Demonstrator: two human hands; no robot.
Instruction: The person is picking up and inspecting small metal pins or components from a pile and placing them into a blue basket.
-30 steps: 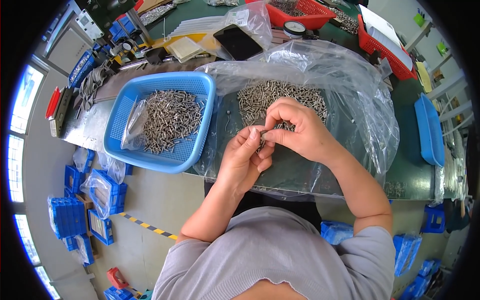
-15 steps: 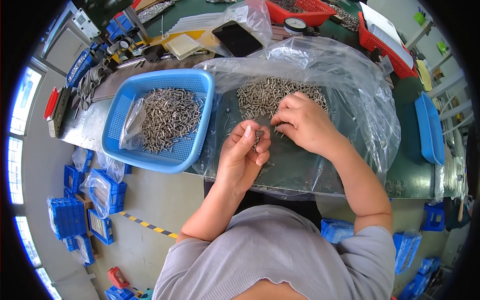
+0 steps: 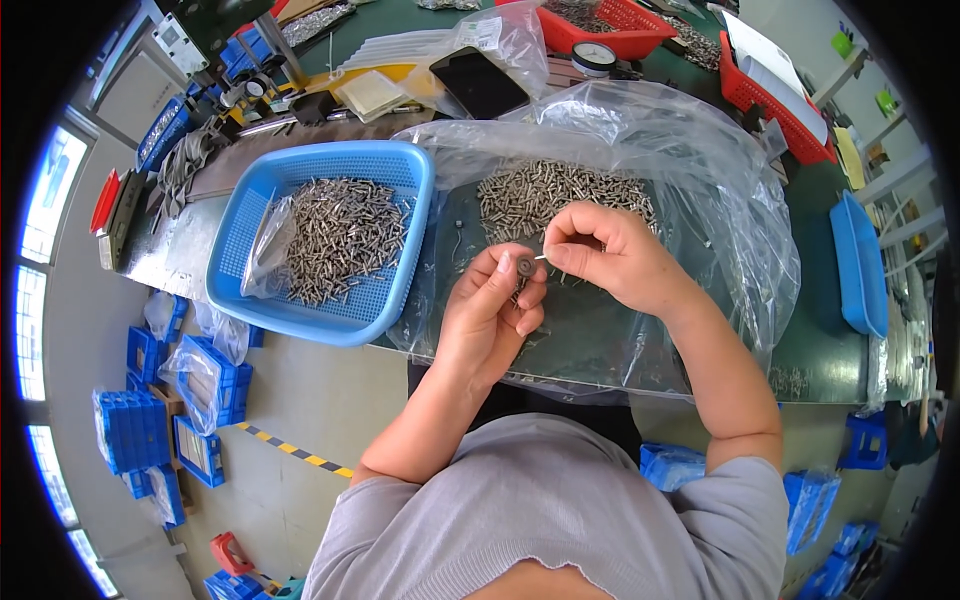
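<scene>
My left hand [image 3: 495, 310] pinches a small round metal washer [image 3: 524, 265] between thumb and fingers, over a clear plastic sheet [image 3: 700, 180] on the green table. My right hand [image 3: 610, 255] grips a thin metal screw [image 3: 541, 257] whose tip points at the washer. A pile of loose screws [image 3: 555, 190] lies on the plastic just beyond both hands. To the left stands a blue plastic basket [image 3: 250, 290] filled with more screws [image 3: 345, 235], some of them under a small clear bag.
A black phone [image 3: 478, 82] and clear bags lie at the back. Red baskets [image 3: 610, 22] stand at the far edge, a blue tray [image 3: 858, 265] on the right. Blue bins [image 3: 130, 430] sit on the floor at the left, near a yellow-black floor stripe.
My right hand reached into the screw pile and came back holding a screw. Both hands now meet again in front of the pile, the screw aimed at the washer.
</scene>
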